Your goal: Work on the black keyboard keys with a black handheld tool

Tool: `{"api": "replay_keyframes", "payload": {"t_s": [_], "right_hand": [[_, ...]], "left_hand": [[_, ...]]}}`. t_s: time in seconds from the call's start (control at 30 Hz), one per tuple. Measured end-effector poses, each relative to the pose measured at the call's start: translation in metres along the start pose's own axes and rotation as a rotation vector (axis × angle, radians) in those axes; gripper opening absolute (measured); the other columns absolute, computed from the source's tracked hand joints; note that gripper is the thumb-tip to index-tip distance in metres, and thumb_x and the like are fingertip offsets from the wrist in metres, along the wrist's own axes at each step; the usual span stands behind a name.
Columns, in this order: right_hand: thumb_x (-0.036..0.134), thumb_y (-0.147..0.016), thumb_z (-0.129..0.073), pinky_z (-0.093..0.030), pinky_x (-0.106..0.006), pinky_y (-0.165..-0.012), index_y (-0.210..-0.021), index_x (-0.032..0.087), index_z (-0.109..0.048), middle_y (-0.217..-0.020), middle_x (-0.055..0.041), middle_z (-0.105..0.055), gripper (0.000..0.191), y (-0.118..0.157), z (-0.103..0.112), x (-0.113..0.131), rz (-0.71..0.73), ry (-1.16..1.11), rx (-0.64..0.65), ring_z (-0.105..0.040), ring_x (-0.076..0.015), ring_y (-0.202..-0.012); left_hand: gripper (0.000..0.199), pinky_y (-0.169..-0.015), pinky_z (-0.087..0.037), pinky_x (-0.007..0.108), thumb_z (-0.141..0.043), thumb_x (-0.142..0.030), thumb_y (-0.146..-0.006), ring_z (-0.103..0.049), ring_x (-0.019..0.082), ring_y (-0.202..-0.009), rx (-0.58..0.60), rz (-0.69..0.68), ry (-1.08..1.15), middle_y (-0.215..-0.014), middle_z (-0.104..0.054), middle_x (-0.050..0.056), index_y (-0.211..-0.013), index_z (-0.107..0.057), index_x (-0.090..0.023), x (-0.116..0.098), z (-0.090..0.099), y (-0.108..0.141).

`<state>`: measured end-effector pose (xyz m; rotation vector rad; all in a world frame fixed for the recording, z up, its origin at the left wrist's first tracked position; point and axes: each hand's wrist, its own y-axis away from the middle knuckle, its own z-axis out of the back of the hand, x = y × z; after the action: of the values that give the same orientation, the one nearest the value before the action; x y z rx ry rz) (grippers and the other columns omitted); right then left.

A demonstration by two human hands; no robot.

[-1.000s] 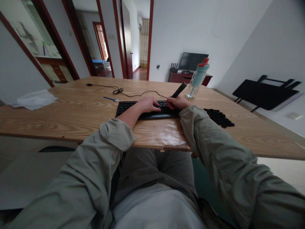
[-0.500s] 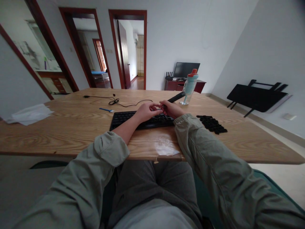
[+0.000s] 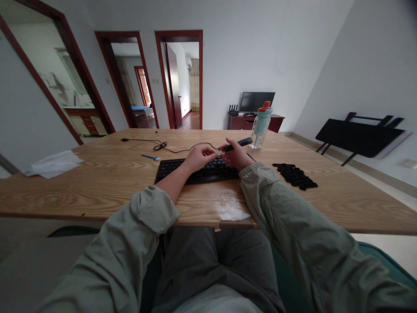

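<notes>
A black keyboard lies on the wooden table in front of me, partly hidden by my hands. Above it my left hand is closed, thumb and fingertips pinched together; whatever is between them is too small to make out. Close by, my right hand is wrapped round a long black tool, whose far end points right, toward the bottle. The tool's exact kind does not show. My fingertips nearly meet, and I cannot tell whether they touch. Right of the keyboard lies a heap of small black pieces, apparently keycaps.
A clear bottle with a red lid stands behind my right hand. A blue brush and a black cable lie left of and behind the keyboard. White paper rests at the table's left; a clear plastic piece is at the front edge.
The view has tilted up slightly. My right hand has turned, so its black tool lies flatter and appears shorter, and its fingers have loosened a little. My left hand stays pinched above the keyboard.
</notes>
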<state>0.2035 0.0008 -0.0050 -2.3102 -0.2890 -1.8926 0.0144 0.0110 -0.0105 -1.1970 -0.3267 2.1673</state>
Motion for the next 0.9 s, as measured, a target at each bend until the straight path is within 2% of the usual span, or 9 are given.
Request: {"api": "replay_keyframes", "payload": {"t_s": [0.27, 0.6, 0.9], "right_hand": [[0.057, -0.086, -0.048, -0.02, -0.024, -0.039, -0.082, 0.02, -0.056, -0.055, 0.0006, -0.049, 0.038, 0.0013, 0.0006, 0.0002, 0.048, 0.026, -0.025, -0.034, -0.0095, -0.041], [0.054, -0.086, -0.05, -0.022, -0.023, -0.039, -0.082, 0.019, -0.057, -0.056, 0.0008, -0.051, 0.036, 0.002, -0.0005, -0.0011, 0.022, 0.028, -0.041, -0.038, -0.0091, -0.042], [0.059, -0.076, -0.059, -0.023, -0.023, -0.039, -0.081, 0.02, -0.056, -0.057, 0.0012, -0.05, 0.04, -0.0002, 0.0009, -0.0034, 0.023, 0.048, -0.042, -0.038, -0.0093, -0.043]], "left_hand": [[0.027, -0.059, -0.046, 0.026, -0.069, -0.044, -0.077, -0.058, 0.013, -0.065, -0.006, 0.02, -0.033, -0.076, -0.07, 0.003, -0.082, -0.067, -0.017, 0.0022, 0.0019, 0.0012], [0.025, -0.061, -0.045, 0.026, -0.068, -0.042, -0.078, -0.058, 0.013, -0.066, 0.002, -0.002, -0.06, -0.076, -0.068, 0.002, -0.08, -0.064, -0.018, 0.0041, 0.0015, 0.0012], [0.024, -0.061, -0.044, 0.026, -0.068, -0.041, -0.078, -0.054, 0.012, -0.063, -0.006, -0.034, -0.05, -0.072, -0.065, 0.001, -0.077, -0.062, -0.017, 0.0041, 0.0006, 0.0013]]}}
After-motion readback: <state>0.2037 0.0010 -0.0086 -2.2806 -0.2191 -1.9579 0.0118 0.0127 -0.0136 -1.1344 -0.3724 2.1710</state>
